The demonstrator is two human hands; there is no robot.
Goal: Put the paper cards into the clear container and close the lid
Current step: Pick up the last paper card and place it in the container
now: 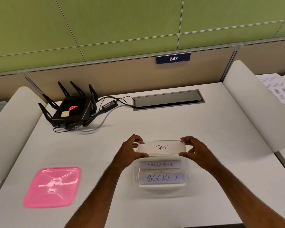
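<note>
Now, hands: both up over the clear container, each pinching one end of a card.
L hand: thumb + fingers grip left end of PANDA card.
R hand: same grip, right end.
PANDA card: held level, just above container's far rim.
Container: on white counter, open; LABRADOR card + SOCKET card inside.
Lid: pink lid flat on counter, well left of container.
Back left: black router.
</note>
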